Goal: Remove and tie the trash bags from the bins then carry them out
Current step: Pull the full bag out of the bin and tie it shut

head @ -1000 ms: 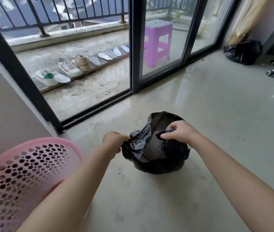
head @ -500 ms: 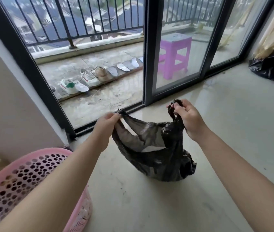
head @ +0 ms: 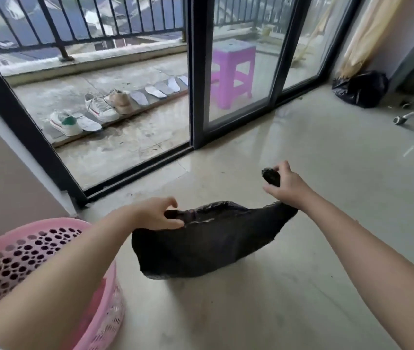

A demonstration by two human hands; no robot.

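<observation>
Stretching between two hands, a black trash bag (head: 208,243) is held low over the glossy floor (head: 301,248), its bulk sagging until it rests on or just above the tiles; which of the two cannot be told. One corner of the bag's mouth is gripped by the left hand (head: 158,214), the fingers curled round the plastic with the thumb under it and the index finger raised a little. The opposite corner is drawn up and to the right, where it is pinched in the right hand (head: 286,184); a twisted black end sticks out above the thumb, and the remaining fingers are loosely bent below it. The bag lies just right of a pink perforated basket (head: 49,251), which is partly hidden by the left forearm. Beyond, a sliding glass door (head: 238,72) is seen, with a purple stool (head: 233,72) behind the pane and shoes (head: 99,107) lined up on the balcony. A second black bag (head: 360,88) is set against the far right wall, well apart from the hands.
</observation>
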